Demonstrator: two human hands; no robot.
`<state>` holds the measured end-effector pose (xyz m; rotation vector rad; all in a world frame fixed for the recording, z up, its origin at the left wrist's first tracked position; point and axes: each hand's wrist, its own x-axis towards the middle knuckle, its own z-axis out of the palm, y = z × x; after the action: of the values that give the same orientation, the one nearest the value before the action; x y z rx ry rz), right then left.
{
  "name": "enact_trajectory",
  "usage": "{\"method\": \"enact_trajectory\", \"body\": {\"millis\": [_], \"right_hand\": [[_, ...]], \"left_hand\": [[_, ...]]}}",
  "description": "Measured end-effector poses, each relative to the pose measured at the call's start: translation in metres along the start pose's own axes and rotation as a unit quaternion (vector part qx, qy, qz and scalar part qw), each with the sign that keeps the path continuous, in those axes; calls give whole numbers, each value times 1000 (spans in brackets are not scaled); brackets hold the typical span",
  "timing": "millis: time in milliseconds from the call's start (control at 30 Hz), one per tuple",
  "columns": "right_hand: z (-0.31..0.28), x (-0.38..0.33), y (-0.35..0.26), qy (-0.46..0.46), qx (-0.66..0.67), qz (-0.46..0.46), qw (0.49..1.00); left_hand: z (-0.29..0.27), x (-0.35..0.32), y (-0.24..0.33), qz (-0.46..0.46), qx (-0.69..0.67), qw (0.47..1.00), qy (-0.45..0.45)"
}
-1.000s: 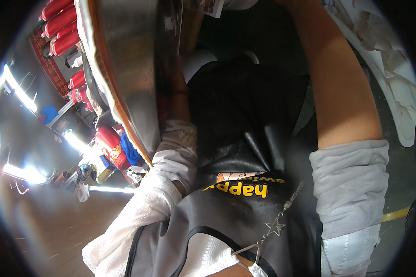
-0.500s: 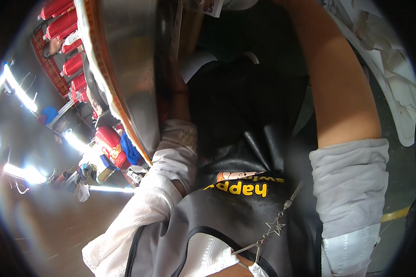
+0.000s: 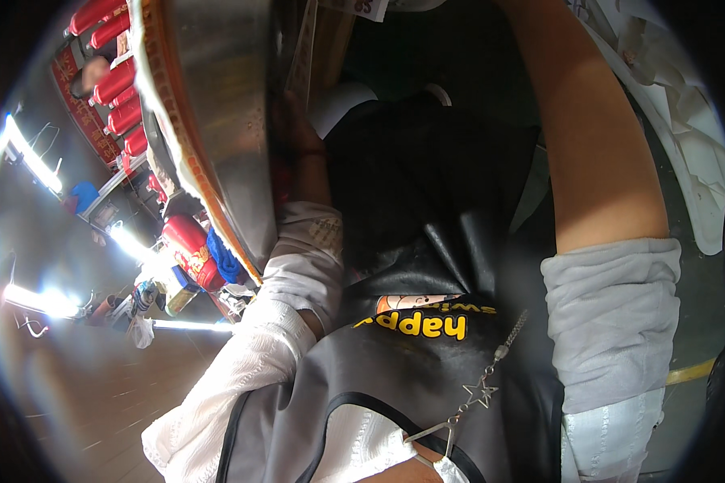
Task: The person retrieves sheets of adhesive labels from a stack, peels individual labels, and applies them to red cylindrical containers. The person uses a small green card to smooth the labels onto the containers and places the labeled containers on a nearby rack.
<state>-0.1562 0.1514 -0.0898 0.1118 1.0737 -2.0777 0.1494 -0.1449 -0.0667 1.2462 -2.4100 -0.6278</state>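
Observation:
My left arm in a white sleeve and grey sleeve cover (image 3: pixel 306 249) reaches up beside a shiny metal panel (image 3: pixel 238 121). In deep shadow by the panel's edge is my left hand (image 3: pixel 296 133); its fingers are too dark to make out, as is anything in them. My bare right forearm (image 3: pixel 592 137) rises from a pushed-up grey sleeve cover (image 3: pixel 612 322) to the top edge, where the right hand is out of sight. Between the arms hangs a dark apron (image 3: pixel 427 241) with yellow lettering. A white printed sheet (image 3: pixel 366 8) shows at the top.
Along the left stand several red rounded containers (image 3: pixel 125 117) behind the panel's orange-and-white edge (image 3: pixel 189 161). Nearby are a larger red container (image 3: pixel 192 245), a blue cloth (image 3: pixel 224 256) and a person (image 3: pixel 93 74). White crumpled material (image 3: pixel 685 105) lies in a pale bin at right.
The left background has shifted slightly in the picture. My left hand has moved a little and shows slightly clearer; the right forearm is almost where it was.

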Motion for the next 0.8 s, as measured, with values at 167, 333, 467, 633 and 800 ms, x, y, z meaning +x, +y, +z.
{"method": "enact_trajectory", "body": {"millis": [167,333,467,633,800], "right_hand": [[3,-15,-3,-8,-11,-17,1000],[-1,-6,11,-56,7,-80,995],[-2,-8,12,-83,-36,-12,996],[-17,-3,29,-256,-203,160,931],[24,-33,47,-335,-334,216,854]], "left_hand": [[0,-10,8,38,-41,998,17],[6,-17,25,119,-33,992,-29],[6,-16,36,203,237,946,-90],[20,-25,68,46,380,919,-97],[8,-2,-22,128,303,944,-26]]}}
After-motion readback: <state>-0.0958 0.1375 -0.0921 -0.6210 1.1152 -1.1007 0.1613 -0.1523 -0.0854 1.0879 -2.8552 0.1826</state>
